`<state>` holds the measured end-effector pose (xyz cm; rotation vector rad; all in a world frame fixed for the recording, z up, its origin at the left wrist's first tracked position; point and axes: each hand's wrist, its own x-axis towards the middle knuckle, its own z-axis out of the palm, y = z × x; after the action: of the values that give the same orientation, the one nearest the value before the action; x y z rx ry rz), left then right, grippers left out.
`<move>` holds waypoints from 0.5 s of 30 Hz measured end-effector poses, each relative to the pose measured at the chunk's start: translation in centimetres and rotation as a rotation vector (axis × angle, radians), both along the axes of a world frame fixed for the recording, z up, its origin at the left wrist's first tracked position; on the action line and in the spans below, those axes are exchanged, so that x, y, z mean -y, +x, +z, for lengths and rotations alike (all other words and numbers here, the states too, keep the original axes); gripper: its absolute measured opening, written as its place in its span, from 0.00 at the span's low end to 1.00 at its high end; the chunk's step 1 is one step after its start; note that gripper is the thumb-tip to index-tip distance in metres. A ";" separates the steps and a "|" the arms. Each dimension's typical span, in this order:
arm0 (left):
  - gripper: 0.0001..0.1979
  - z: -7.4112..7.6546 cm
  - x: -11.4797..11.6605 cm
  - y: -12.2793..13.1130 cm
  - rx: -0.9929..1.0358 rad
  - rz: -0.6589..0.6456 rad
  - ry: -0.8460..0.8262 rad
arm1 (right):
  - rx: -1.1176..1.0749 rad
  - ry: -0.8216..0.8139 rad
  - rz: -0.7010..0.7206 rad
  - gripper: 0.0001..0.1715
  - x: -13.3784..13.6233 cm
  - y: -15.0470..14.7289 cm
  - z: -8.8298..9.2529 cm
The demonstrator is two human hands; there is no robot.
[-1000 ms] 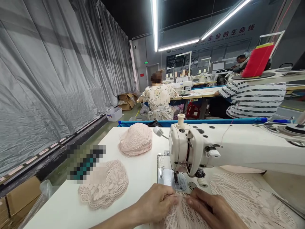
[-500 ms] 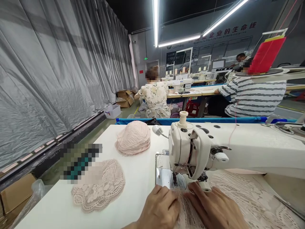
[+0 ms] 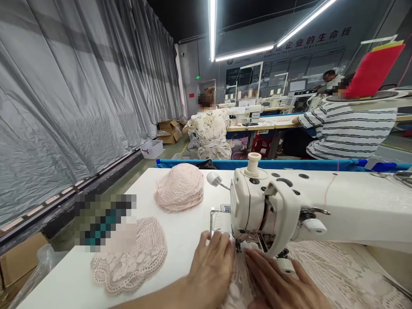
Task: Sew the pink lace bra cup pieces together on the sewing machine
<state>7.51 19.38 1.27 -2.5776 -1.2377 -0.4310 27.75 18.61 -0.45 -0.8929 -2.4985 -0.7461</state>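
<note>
A white sewing machine (image 3: 257, 206) stands before me, its presser foot and needle area close to my fingertips. Pale pink lace fabric (image 3: 240, 279) runs under the needle area and between my hands. My left hand (image 3: 214, 266) is closed with bent fingers on the fabric's left side, just left of the presser foot. On the right side, my right hand (image 3: 278, 279) lies with fingers stretched out, pressing the fabric. More lace (image 3: 344, 270) spreads under the machine arm. A stack of lace cups (image 3: 180, 189) and flat scalloped lace pieces (image 3: 135, 257) lie to the left.
A slim metal tool (image 3: 395, 285) lies at the lower right. The white table (image 3: 180, 240) ends at the left, beside a cardboard box (image 3: 22, 262). Two seated people (image 3: 210, 128) work ahead, beyond a blue rail (image 3: 193, 163). A red thread cone (image 3: 375, 71) stands upper right.
My left hand has moved up and forward, close beside the presser foot. The right hand's fingers have straightened and flattened on the lace. The view has shifted slightly, moving the machine rightward.
</note>
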 end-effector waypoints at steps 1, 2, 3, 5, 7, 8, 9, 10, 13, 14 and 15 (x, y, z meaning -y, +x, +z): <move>0.12 0.3 -0.8 0.1 -0.025 0.010 -0.041 | -0.018 0.012 -0.006 0.26 -0.4 0.0 0.2; 0.09 0.5 -1.6 0.1 -0.050 0.014 -0.078 | -0.043 0.012 -0.003 0.25 -0.7 -0.1 0.4; 0.06 0.8 -2.3 0.2 -0.063 0.019 -0.109 | -0.073 0.000 0.004 0.24 -1.0 -0.2 0.5; 0.04 1.4 -3.2 0.3 -0.063 0.026 -0.136 | -0.118 -0.042 0.015 0.23 -1.3 -0.2 0.8; 0.05 2.0 -3.0 0.2 -0.048 0.030 -0.137 | -0.120 -0.064 0.031 0.25 -1.2 -0.1 0.9; 0.06 2.3 -2.4 0.0 -0.026 0.015 -0.130 | -0.106 -0.064 0.057 0.27 -0.9 0.0 1.0; 0.06 2.4 -1.7 -0.2 0.005 -0.022 -0.130 | -0.088 -0.072 0.092 0.30 -0.6 0.1 1.1; 0.05 2.5 -0.8 -0.4 0.049 -0.081 -0.132 | -0.065 -0.099 0.128 0.32 -0.1 0.2 1.1; 0.10 1.7 1.6 -1.1 0.177 -0.319 -0.098 | -0.033 -0.218 0.195 0.35 1.3 0.2 0.9; 0.13 1.2 2.1 -1.2 0.205 -0.371 -0.054 | -0.037 -0.233 0.195 0.35 1.7 0.1 0.8; 0.14 0.7 2.5 -1.2 0.232 -0.394 -0.002 | -0.049 -0.229 0.195 0.35 2.0 -0.1 0.7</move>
<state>6.29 16.89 2.00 -2.8367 -0.7805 -0.8248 27.61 16.59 0.27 -0.7163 -2.6154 -0.3760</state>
